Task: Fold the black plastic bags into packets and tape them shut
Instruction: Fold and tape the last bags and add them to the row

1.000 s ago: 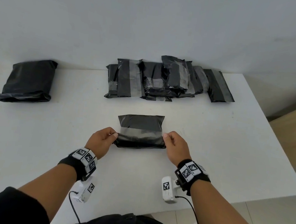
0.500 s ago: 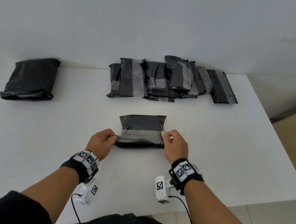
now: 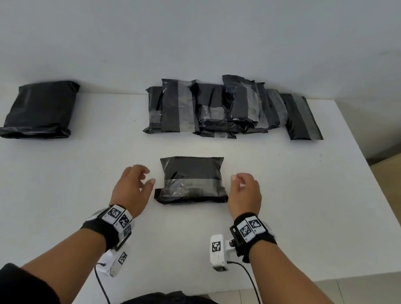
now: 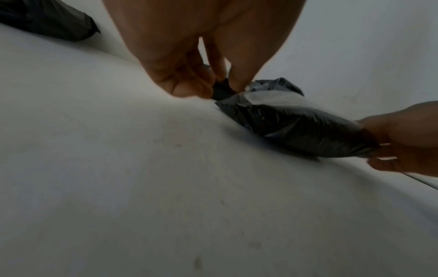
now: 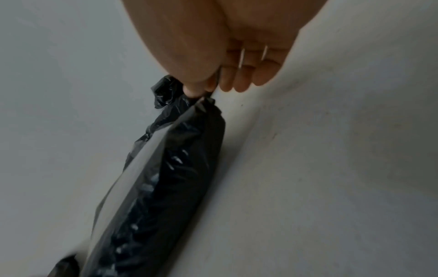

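Though the left hand (image 3: 131, 184) and right hand (image 3: 245, 193) are shown slack beside the packet (image 3: 193, 179) from the head yet pinching its ends from the wrists, so grip cannot be told, the packet, taped mid-table (image 3: 290, 186), is judged sealed, and a lift to the pile (image 3: 223, 109) is called for.

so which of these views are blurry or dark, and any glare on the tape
Head view: evenly lit, fairly sharp, wide-angle bend at the table edges, soft sheen on the packet tape. Left wrist view: dim, motion-blurred. Right wrist view: dim, soft, glints on the black plastic.
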The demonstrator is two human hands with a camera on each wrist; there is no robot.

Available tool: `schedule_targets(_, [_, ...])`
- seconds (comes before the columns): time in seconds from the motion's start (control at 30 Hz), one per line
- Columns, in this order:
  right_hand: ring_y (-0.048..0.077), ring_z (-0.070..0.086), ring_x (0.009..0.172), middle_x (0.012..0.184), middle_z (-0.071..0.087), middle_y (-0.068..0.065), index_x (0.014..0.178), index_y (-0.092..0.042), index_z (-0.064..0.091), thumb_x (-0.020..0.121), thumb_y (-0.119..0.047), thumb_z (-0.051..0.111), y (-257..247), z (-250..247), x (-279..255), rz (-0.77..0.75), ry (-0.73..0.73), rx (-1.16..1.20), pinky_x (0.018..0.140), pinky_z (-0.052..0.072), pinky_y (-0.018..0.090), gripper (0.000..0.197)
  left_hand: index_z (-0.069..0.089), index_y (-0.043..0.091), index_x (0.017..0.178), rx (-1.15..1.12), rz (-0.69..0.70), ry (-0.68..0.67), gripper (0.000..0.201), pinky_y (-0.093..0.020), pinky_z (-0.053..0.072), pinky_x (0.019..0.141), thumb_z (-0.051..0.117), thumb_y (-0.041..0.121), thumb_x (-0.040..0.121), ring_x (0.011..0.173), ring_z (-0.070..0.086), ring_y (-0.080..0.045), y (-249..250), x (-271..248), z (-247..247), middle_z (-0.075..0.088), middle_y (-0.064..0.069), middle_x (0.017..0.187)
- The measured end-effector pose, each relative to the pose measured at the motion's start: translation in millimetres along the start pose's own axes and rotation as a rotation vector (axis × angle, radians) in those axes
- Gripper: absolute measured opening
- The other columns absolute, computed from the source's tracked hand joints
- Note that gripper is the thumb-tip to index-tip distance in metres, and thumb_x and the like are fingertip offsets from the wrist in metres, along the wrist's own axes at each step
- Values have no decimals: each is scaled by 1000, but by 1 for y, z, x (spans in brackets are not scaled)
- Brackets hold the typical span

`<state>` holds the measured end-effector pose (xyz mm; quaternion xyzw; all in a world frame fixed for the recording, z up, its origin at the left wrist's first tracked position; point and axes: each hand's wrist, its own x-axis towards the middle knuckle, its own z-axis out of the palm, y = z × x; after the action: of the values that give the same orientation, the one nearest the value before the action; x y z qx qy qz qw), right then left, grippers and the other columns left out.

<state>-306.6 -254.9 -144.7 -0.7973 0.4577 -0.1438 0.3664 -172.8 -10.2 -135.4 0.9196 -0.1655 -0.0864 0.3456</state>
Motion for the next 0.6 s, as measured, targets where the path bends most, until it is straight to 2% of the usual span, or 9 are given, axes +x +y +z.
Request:
schedule_targets(0.07, [23, 49, 125, 135, 56, 5, 132, -17, 56, 101, -36, 46, -2, 4, -7, -244, -10, 7, 106, 41, 37, 38, 53, 16, 124, -18, 166, 75, 33, -37, 50, 87, 59, 25, 93, 98, 57, -17, 9, -1, -2, 55, -2, 117])
schedule_targets(0.13, [23, 31, 143, 154, 39, 9, 147, -16, 43, 102, -38, 40, -10, 13, -15, -440, -122, -74, 118, 26, 36, 50, 45, 14, 139, 42, 410, -17, 48, -40, 37, 109, 51, 31, 95, 127, 45, -23, 23, -2, 6, 49, -7, 139])
schedule_targets(0.2, [21, 10, 151, 164, 16, 10, 155, -18, 26, 104, -39, 36, -19, 23, -21, -531, -264, -175, 123, 10, 36, 56, 24, 14, 153, 236, 601, -216, 64, -43, 14, 120, 36, 45, 97, 148, 15, -23, 36, -5, 22, 23, -7, 160])
schedule_targets(0.23, [19, -1, 152, 166, 5, 8, 157, -20, 17, 106, -39, 33, -22, 29, -22, -529, -331, -212, 123, 4, 35, 58, 9, 16, 155, 346, 636, -302, 69, -43, 4, 122, 26, 51, 98, 151, -2, -20, 38, -7, 31, 6, -4, 163])
schedule_targets(0.3, [15, -15, 150, 165, -11, 2, 158, -21, 6, 107, -40, 30, -24, 36, -22, -467, -437, -215, 123, -3, 33, 60, -7, 18, 153, 471, 613, -394, 71, -45, -4, 122, 14, 56, 97, 147, -22, -15, 32, -8, 44, -14, 1, 161])
schedule_targets(0.4, [11, -20, 149, 161, -22, -5, 158, -20, -1, 106, -37, 33, -19, 37, -23, -429, -500, -154, 120, -5, 27, 64, -10, 16, 153, 490, 579, -424, 72, -45, -3, 121, 10, 58, 97, 146, -25, -17, 15, -9, 53, -20, -2, 161])
schedule_targets(0.53, [8, -16, 149, 163, -22, -1, 157, -19, -7, 106, -34, 35, -12, 35, -23, -350, -518, -71, 120, 3, 23, 68, -11, 18, 153, 321, 516, -403, 74, -39, -10, 121, 6, 63, 96, 147, -25, -20, 5, -13, 60, -26, 0, 159])
schedule_targets(0.6, [6, -15, 149, 164, -18, 1, 157, -17, -7, 106, -32, 34, -12, 35, -22, -331, -518, -46, 121, 2, 22, 67, -13, 17, 152, 196, 468, -414, 78, -35, -10, 119, 8, 65, 95, 146, -26, -18, 4, -12, 62, -29, 0, 158])
